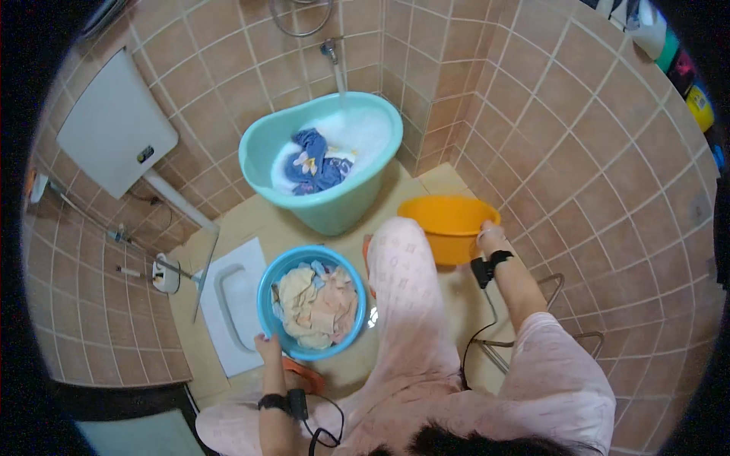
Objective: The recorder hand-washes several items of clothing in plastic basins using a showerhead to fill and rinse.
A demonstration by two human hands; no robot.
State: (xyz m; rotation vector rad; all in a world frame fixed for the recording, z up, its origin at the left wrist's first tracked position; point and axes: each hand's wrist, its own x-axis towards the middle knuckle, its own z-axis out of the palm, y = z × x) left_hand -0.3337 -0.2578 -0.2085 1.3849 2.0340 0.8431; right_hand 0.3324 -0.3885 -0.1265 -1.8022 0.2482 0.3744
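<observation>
My right hand (489,234) grips the right rim of an orange plastic basin (450,228), which is tilted beside my raised knee. At the near left rim of a round blue basin (362,308), the fingers of my left hand (268,348) are closed against the edge; part of the grip is too small to make out. Cream and pinkish wet clothes (315,305) fill the blue basin. Farther off stands a large turquoise tub (327,209) with foamy water, where a blue garment with a pale flower print (323,171) lies partly sunk.
Water runs from a wall tap (331,52) into the tub. A white squat toilet (237,304) lies left of the blue basin, below a wall cistern (118,125). Metal stool legs (559,292) stand at right. Cables hang from both wrists. An orange slipper (304,375) is near my left hand.
</observation>
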